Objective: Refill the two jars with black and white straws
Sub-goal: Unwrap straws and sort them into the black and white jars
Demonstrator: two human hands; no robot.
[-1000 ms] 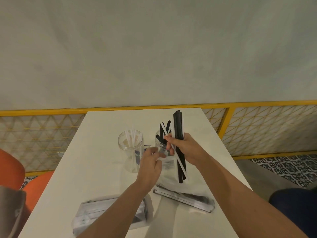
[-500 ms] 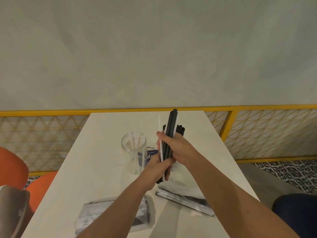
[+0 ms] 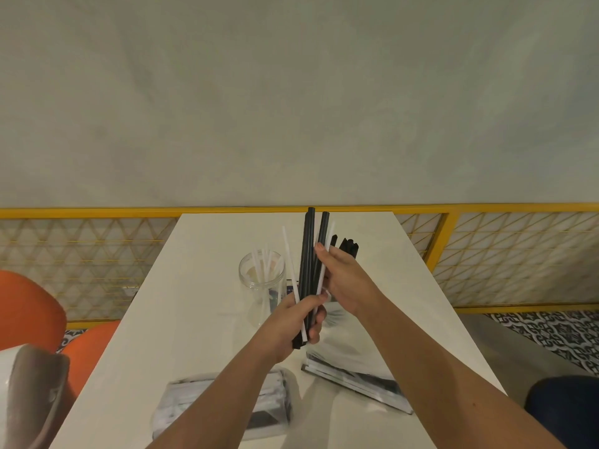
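My left hand (image 3: 299,322) grips the lower end of a bundle of black straws (image 3: 308,254) together with a white straw (image 3: 289,257). My right hand (image 3: 345,277) holds the same bundle higher up, fingers around a black straw and another white straw (image 3: 325,264). The bundle stands nearly upright above the table. A clear jar (image 3: 262,273) with several white straws stands to the left of the bundle. Behind my right hand the black straws of the second jar (image 3: 348,247) stick out; that jar's body is hidden.
A white table (image 3: 181,319) runs away from me to a yellow railing (image 3: 97,212). Two plastic straw packs lie near me: one under my left forearm (image 3: 275,400), one under my right forearm (image 3: 350,371). Orange chairs (image 3: 29,315) stand at left.
My left hand has gone from the jar area to the bundle's lower end and now grips it. A white straw has been drawn out to the left of the black ones.
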